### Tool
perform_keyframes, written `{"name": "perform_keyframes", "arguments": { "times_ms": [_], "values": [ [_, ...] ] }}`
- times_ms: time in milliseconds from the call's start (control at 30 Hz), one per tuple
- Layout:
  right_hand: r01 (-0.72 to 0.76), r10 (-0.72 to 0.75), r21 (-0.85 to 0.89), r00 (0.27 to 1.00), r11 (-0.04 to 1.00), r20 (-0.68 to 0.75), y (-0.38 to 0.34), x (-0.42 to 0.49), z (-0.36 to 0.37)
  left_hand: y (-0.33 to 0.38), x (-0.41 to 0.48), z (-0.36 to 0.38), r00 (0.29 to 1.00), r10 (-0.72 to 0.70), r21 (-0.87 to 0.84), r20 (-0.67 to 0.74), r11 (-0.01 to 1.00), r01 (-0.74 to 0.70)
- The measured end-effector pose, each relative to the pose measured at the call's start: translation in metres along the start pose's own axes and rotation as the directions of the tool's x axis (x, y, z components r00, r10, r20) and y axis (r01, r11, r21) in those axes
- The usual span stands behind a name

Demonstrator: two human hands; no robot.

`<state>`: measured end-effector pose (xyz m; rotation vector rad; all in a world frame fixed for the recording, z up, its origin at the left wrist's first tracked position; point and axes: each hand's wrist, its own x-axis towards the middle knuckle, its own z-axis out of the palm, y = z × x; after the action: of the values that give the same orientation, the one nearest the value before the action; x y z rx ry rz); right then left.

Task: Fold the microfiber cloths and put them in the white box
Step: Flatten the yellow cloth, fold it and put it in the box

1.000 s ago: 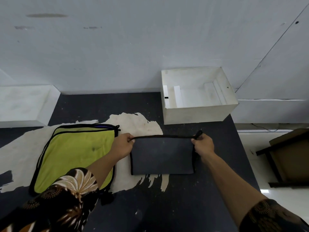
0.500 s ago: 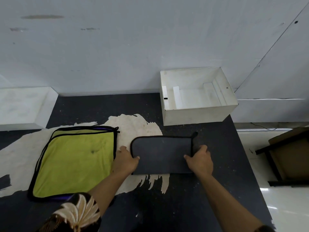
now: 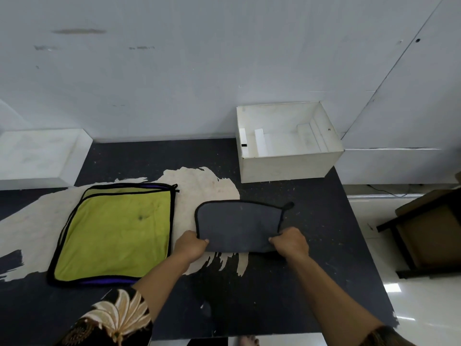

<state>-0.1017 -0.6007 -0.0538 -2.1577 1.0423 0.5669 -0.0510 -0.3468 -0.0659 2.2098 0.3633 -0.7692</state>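
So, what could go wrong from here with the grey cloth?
1. The left hand and the right hand grip the grey cloth only at its near corners, so its folded layers may fall open if it is lifted like this.
2. The box has white strips standing inside; the cloth may catch on them and lie crooked.

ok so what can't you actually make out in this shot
Head view only:
- Grey cloth: near corners covered by the left hand and right hand; layers pinched unknown.
- Green cloth: hides what lies beneath; only a purple edge shows.
- White box: its front wall hides the near floor.
- Brown furniture: cut off by the right edge.
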Motion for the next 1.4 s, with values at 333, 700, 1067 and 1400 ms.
{"name": "perform_keyframes", "arguments": {
  "times_ms": [333,700,1067,1400],
  "values": [
    [-0.099,0.079,0.257,0.993,0.961,0.087,0.056,-0.010,-0.003,-0.028,-0.039,0.025,0.995,0.085,0.034,0.043,0.996,-0.087],
    [-0.059,0.061,0.329,0.998,0.942,0.004,0.066,-0.017,0.000,-0.025,-0.058,0.033,0.911,0.211,0.244,-0.356,0.961,-0.127],
    [-0.037,0.059,0.348,0.997,0.937,-0.051,0.065,-0.020,0.001,-0.002,-0.056,0.047,0.819,0.442,0.516,0.367,0.636,-0.574],
    [0.110,-0.079,0.377,0.992,0.920,-0.097,0.056,-0.024,-0.010,0.055,-0.043,0.058,0.902,0.353,0.342,0.249,0.839,-0.423]
  ]
}}
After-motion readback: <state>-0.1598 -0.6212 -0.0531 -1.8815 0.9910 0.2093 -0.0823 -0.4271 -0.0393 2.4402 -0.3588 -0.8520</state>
